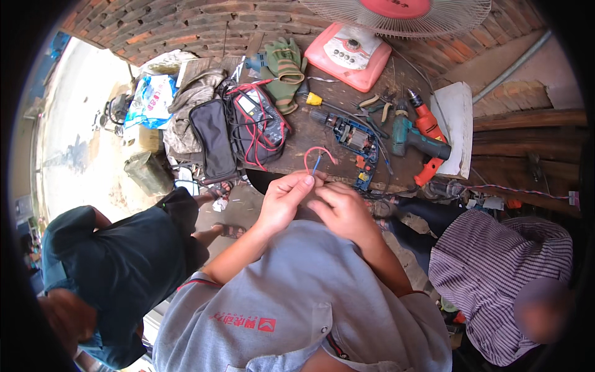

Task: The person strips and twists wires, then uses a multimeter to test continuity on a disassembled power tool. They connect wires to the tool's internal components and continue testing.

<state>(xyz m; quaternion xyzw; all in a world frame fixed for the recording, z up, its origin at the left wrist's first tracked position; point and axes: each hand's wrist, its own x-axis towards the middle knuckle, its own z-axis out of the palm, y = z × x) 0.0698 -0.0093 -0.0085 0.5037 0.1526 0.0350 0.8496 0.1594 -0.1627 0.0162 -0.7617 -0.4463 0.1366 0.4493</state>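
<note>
My left hand (286, 197) is closed in a pinch between thumb and forefinger, in front of the bench edge. From that pinch rise a red wire (317, 149), bent in a loop, and a short blue wire (317, 165). My right hand (343, 209) is beside it with fingers curled, its fingertips close to the left ones. Whatever lies between the right fingers is hidden. Beyond my hands a blue power tool (358, 137) lies with its housing off, showing the motor. To its left, a multimeter (263, 116) with tangled red and black leads rests on a black case.
Pliers (385, 111), a teal cordless drill (409, 139) and an orange drill (427, 121) lie on the wooden bench (304, 139). Green work gloves (285, 68) and a pink fan base (350, 57) stand behind. One person (124, 266) is at my left, another (496, 273) at my right.
</note>
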